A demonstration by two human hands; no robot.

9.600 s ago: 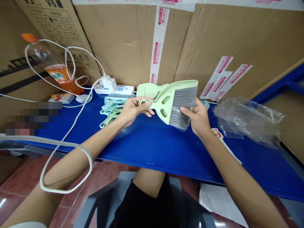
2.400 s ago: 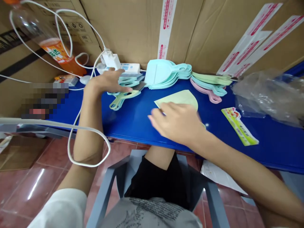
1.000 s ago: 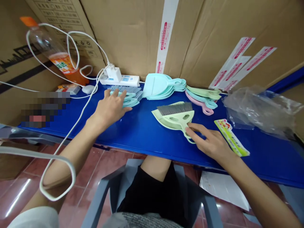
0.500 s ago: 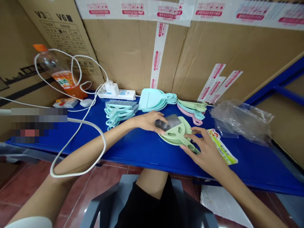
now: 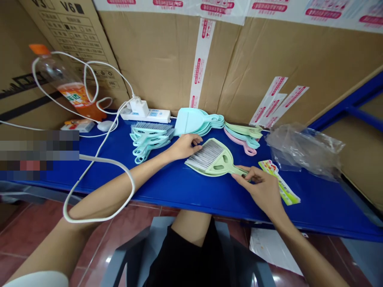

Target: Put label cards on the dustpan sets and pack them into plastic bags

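Observation:
A pale green hand brush with grey bristles lies flat in a matching green dustpan, their handles lined up toward the right. My right hand pinches the handle end between thumb and fingers. Just off the upper left of the bristles is my left hand, its thumb and fingers loosely apart and holding nothing. Whether the thumb tip touches the bristles is hard to tell. Behind my left hand stand several stacked mint brushes and several nested mint dustpans.
Green, blue and pink dustpans are stacked at the back. A printed card and a clear plastic bag lie on the right. A power strip, orange drink bottle and looping white cable occupy the left of the blue table.
The brush has settled flat into the green dustpan. My left hand has come off the bristles and moved left, while my right hand has closed on the handle end.

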